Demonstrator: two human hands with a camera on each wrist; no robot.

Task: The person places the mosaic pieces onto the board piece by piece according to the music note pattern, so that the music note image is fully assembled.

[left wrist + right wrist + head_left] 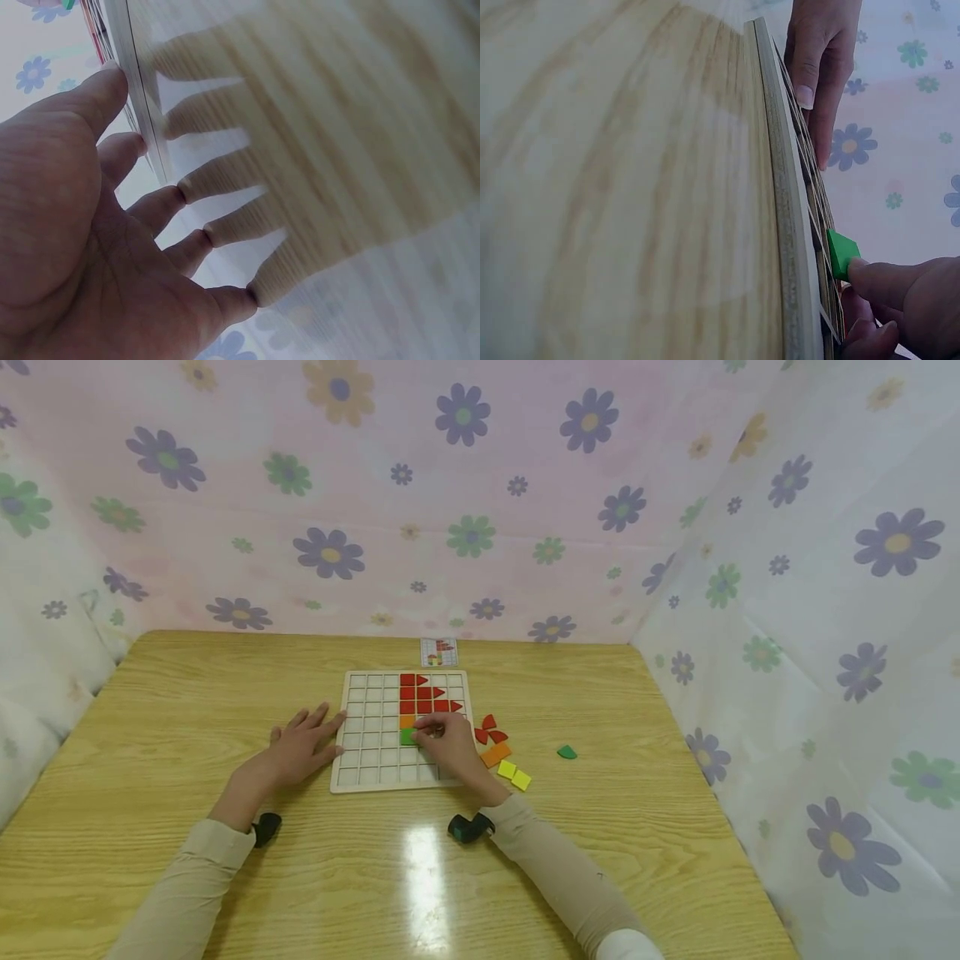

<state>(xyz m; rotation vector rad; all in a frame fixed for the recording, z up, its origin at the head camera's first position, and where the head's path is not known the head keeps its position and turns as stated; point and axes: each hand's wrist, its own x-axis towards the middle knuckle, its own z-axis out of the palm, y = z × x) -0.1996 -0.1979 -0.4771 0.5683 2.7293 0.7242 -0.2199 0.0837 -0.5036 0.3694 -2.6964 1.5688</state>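
Observation:
My right hand pinches a green tile over the wooden grid board. In the right wrist view, that tile stands tilted at the board's cells, with the thumb against it. Above it on the board lie an orange tile and rows of red square tiles ending in red pointed tiles. The left hand lies with fingers spread at the board's left edge. Its thumb and index fingertips touch that edge in the left wrist view, while the other fingertips rest on the table.
Right of the board lie several red quarter-round pieces, an orange piece and two yellow squares. A dark green rounded piece sits farther right. Behind the board is a printed pattern card. Flowered curtains surround the wooden table.

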